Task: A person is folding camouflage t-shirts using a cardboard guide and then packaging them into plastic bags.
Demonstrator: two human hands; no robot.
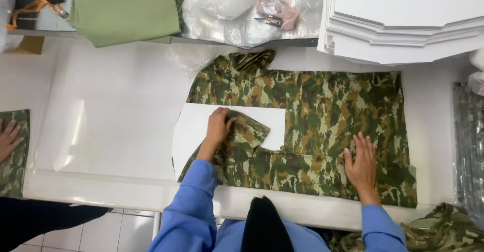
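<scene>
- I see the camouflage shirt (322, 126) lying flat on the white bench (111, 121), with a white card sheet (201, 126) laid on its left part.
- My left hand (218, 127) pinches the folded sleeve (244, 136) over the card; this grip is closed on the cloth, fingers curled around its edge.
- My right hand (362, 162) lies open and flat on the shirt, near the lower right corner, and holds nothing.
- I think the card can slide under the sleeve if the left hand pulls sideways, because nothing else pins the card.
- The fold may come crooked, as the sleeve lies at an angle to the edge of the card.
- The lower hem is close to the front edge of the bench, so a strong pull may drag the shirt off.
- Another person's hand (9, 138) presses a second camouflage piece (15, 171) at the far left, well apart from mine.
</scene>
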